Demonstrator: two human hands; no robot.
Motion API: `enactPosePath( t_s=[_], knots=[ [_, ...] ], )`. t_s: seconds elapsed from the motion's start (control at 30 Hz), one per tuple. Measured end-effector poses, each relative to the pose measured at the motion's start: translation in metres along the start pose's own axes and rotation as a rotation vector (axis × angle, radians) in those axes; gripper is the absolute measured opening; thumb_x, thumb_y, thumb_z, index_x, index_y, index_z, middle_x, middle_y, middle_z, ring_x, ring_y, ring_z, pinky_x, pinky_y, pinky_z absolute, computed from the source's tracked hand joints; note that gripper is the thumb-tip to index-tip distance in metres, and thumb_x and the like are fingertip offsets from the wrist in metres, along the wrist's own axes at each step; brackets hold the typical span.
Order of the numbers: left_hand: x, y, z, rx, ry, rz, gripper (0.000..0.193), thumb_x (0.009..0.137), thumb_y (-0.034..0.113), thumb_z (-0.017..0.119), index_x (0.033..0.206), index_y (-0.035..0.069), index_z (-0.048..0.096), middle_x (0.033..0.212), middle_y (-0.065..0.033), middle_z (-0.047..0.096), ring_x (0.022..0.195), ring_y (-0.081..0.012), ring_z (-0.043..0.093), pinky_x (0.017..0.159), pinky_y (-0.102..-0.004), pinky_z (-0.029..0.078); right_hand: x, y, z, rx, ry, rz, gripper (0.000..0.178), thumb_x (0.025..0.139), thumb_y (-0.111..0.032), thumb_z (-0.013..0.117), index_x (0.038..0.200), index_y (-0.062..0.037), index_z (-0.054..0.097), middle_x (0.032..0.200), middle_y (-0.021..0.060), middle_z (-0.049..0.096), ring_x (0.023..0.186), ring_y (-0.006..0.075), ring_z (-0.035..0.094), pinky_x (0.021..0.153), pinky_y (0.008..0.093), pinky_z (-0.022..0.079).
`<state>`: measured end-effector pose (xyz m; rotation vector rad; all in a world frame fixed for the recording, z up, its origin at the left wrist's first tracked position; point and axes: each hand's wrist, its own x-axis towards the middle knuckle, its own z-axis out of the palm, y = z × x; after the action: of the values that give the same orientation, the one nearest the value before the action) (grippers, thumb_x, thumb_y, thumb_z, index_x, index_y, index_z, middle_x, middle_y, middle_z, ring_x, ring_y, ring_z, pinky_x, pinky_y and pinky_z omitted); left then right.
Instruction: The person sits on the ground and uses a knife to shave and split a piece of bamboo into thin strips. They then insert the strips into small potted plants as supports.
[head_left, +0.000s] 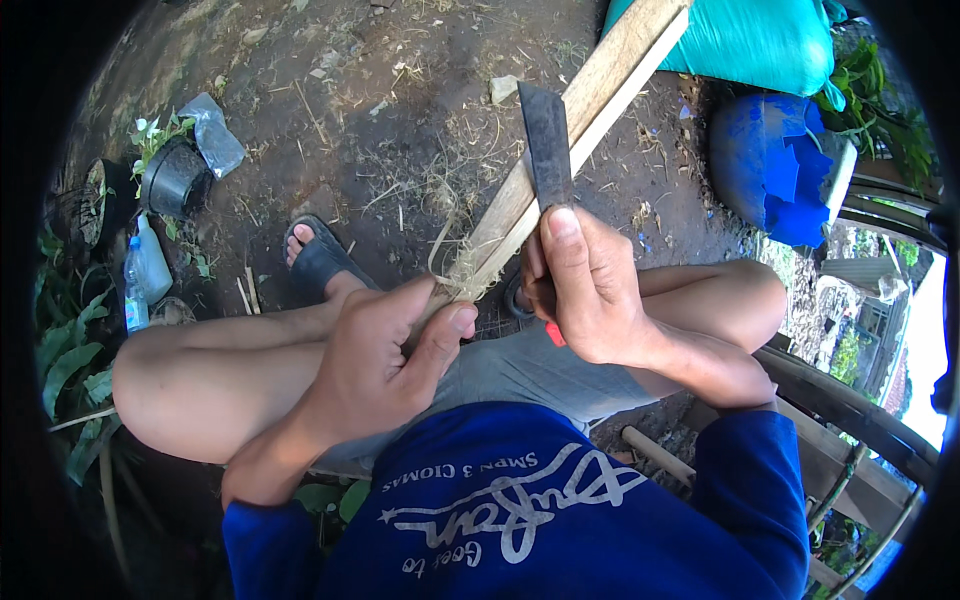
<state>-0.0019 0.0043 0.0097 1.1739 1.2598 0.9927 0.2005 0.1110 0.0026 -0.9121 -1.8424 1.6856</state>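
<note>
Just beyond the left fingertips, a part-shaved wooden strip

The left hand (375,350) grasps the near end of the wooden strip (598,90), which slants away past the right fingers. The right hand (590,285) is clenched round a knife (547,140), thumb near the base of its dark blade; whether the edge touches wood, I cannot tell.

Pale shavings (457,275) bunch beside the left thumb, so trimming seems begun there; the flatter length beyond both hands looks largely unworked, though how much remains is unclear.

Well left of the left fingers lie a black pot (172,180), a clear plastic bag (212,138) and two bottles (152,262), contents unclear. Beyond the right fingers bulges a teal sack (750,45), its filling hidden; farther right lies a broken blue barrel (735,150), its inside only partly visible.
</note>
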Motion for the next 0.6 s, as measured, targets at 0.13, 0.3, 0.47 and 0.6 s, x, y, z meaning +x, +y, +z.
enactPosePath(
  t_s=[0.13,0.3,0.47,0.6],
  knots=[
    [-0.001,0.001,0.001,-0.070,-0.006,-0.090,0.021,0.105,0.011,0.064,0.091,-0.003,0.063,0.063,-0.0037,0.059,0.057,-0.0055,0.052,0.053,-0.0267,0.041,-0.001,0.002,-0.007,-0.009,-0.017,0.043,0.047,0.118,-0.035,0.029,0.087,-0.0048,0.047,0.060,0.0002,0.047,0.046,0.0051,0.040,0.045,0.0239,0.037],
    [0.001,0.000,0.003,-0.018,-0.006,-0.016,0.021,0.105,0.011,0.064,0.090,-0.003,0.063,0.063,-0.0039,0.059,0.057,-0.0057,0.052,0.053,-0.0268,0.041,-0.002,-0.006,-0.009,0.043,0.060,0.089,0.045,0.117,-0.030,0.035,0.085,-0.0040,0.051,0.060,0.0003,0.049,0.051,0.0065,0.046,0.048,0.0259,0.038],
    [0.002,0.001,0.003,0.011,0.011,-0.012,0.021,0.104,0.010,0.065,0.089,-0.004,0.064,0.062,-0.0050,0.059,0.055,-0.0070,0.053,0.053,-0.0277,0.042,0.006,-0.018,-0.011,0.180,0.202,0.161,0.043,0.117,-0.025,0.039,0.082,-0.0030,0.054,0.060,-0.0015,0.050,0.053,0.0073,0.049,0.052,0.0283,0.042],
    [0.004,-0.001,0.004,0.067,0.037,-0.006,0.021,0.103,0.009,0.066,0.087,-0.004,0.063,0.061,-0.0066,0.059,0.054,-0.0082,0.053,0.053,-0.0288,0.041,0.007,-0.016,-0.003,-0.035,-0.136,0.003,0.042,0.116,-0.025,0.041,0.083,-0.0027,0.054,0.059,0.0003,0.050,0.053,0.0090,0.051,0.052,0.0293,0.044]
  ],
)
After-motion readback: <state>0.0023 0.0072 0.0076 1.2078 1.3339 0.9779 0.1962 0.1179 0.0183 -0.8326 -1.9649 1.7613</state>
